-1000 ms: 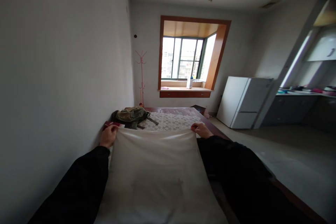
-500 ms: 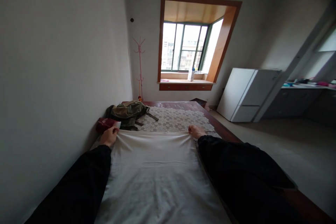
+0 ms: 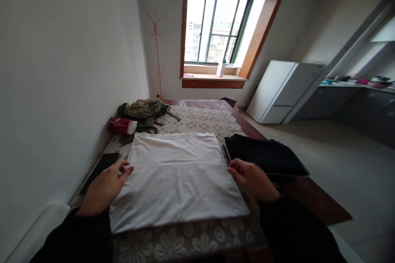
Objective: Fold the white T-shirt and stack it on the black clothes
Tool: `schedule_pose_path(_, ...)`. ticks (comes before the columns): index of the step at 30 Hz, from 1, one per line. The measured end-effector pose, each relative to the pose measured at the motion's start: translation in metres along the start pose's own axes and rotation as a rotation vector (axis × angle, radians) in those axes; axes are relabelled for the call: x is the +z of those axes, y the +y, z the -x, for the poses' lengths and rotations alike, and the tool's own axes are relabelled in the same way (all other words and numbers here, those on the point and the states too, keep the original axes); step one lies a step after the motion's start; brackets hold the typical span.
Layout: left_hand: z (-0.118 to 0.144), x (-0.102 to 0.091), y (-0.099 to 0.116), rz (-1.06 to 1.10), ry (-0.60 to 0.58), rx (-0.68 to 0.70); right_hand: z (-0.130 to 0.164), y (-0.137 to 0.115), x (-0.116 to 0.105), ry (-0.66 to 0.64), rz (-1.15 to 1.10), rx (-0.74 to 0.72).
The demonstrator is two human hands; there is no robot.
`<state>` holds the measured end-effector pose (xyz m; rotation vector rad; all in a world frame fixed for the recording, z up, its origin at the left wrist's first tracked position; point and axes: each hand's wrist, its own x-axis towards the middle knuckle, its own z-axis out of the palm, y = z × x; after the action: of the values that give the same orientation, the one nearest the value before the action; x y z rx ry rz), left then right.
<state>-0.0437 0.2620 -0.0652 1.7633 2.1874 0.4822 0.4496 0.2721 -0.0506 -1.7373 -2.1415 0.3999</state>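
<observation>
A white cloth (image 3: 179,176) lies flat and squared on the lace-covered table (image 3: 197,242), its four edges straight and its surface nearly smooth, with only faint creases near the far edge; it looks like a folded rectangle already laid down, so the spreading or folding seems largely done, and any further fold is not begun. The left hand (image 3: 105,187) rests at the cloth's 9 o'clock edge, fingers loosely spread and touching the hem, gripping nothing. The right hand (image 3: 253,178) sits at the 3 o'clock edge, fingers curled lightly on the border, also holding nothing that I can see. Just beyond the right hand, at about 2 o'clock from the cloth, lies a dark folded garment (image 3: 265,156), touching or nearly touching the cloth's corner. At 11 o'clock sit a red pack (image 3: 121,125) and an olive bag (image 3: 143,111), apart from the cloth. A dark flat object (image 3: 100,166) lies at 10 o'clock by the wall.
</observation>
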Motion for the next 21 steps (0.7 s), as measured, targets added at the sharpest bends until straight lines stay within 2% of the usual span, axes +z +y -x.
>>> schedule_pose_path(1, 0.027, 0.005, -0.008, -0.017, 0.019, -0.057, 0.031, 0.007, 0.009, -0.006, -0.018, 0.059)
schedule_pose_path(3, 0.071, 0.018, -0.026, 0.005, 0.079, -0.082, 0.081, 0.025, 0.029, 0.032, -0.028, 0.180)
schedule_pose_path(5, 0.101, 0.028, -0.044, 0.048, 0.108, -0.097, 0.115, 0.041, 0.048, 0.073, -0.028, 0.249)
schedule_pose_path(7, 0.119, 0.031, -0.058, 0.052, 0.143, -0.143, 0.135, 0.048, 0.062, 0.086, -0.028, 0.281)
schedule_pose_path(9, 0.128, 0.027, -0.066, 0.041, 0.140, -0.177, 0.143, 0.047, 0.070, 0.079, -0.032, 0.279)
schedule_pose_path(13, 0.135, 0.018, -0.069, 0.166, -0.029, -0.154, 0.138, 0.035, 0.075, 0.076, -0.044, 0.263)
schedule_pose_path(17, 0.136, 0.023, -0.070, 0.385, -0.132, -0.211, 0.129, 0.035, 0.079, 0.086, -0.061, 0.302)
schedule_pose_path(21, 0.139, 0.027, -0.071, 0.395, -0.156, -0.219, 0.127, 0.045, 0.082, 0.071, -0.088, 0.295)
